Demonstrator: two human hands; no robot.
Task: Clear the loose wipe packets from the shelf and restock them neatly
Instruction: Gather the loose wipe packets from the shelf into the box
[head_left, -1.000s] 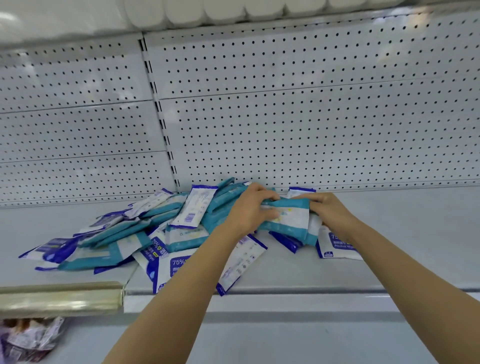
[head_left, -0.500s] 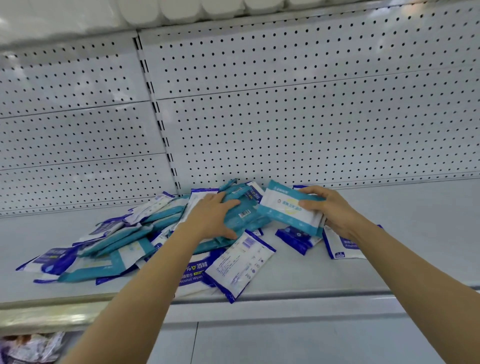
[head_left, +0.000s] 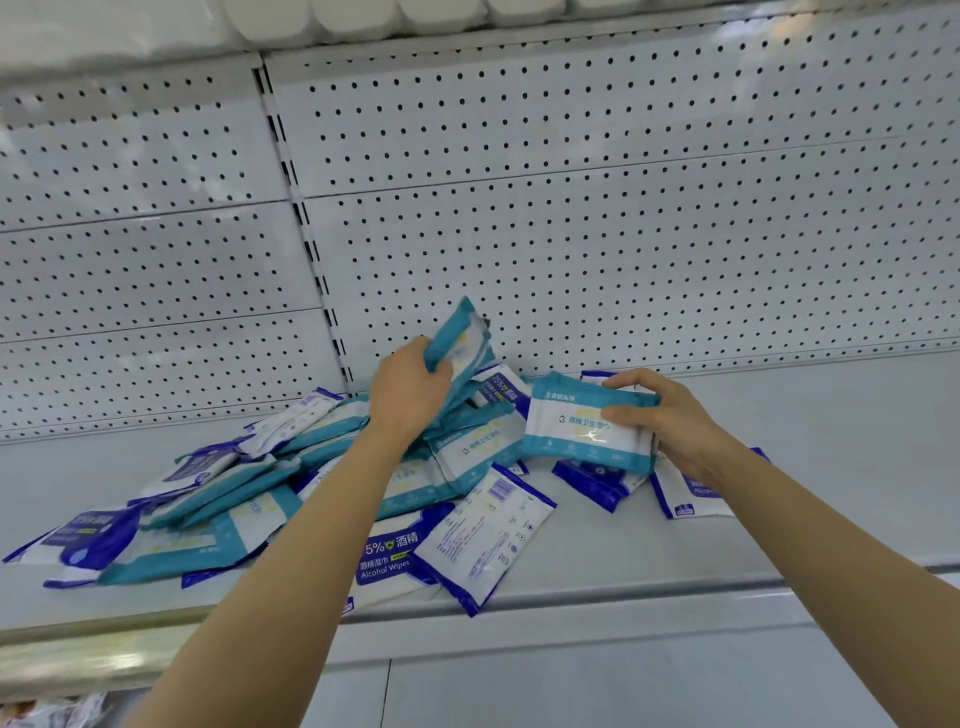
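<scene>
Head camera, left to right: the pile of loose wipe packets sprawls across the left half of the white shelf, teal-edged ones mixed with dark blue ones, several lapping over each other so you cannot count them. Your left forearm rises from the lower left and covers part of a blue alcohol wipes packet lying at the shelf's front lip, cutting off its first printed characters. Your left hand is raised above the heap, fingers curled around a tilted teal packet that stands up against the perforated back panel; that packet is blurred and its print cannot be read. Just right of the forearm, a white packet with a barcode lies face down, one corner hanging over the shelf edge. Your right hand comes in from the lower right, wrist bent, thumb on top and fingers wrapped behind a flat teal-and-white packet held clear of the shelf. Beneath it, dark blue packets are half hidden by the hand and wrist.
</scene>
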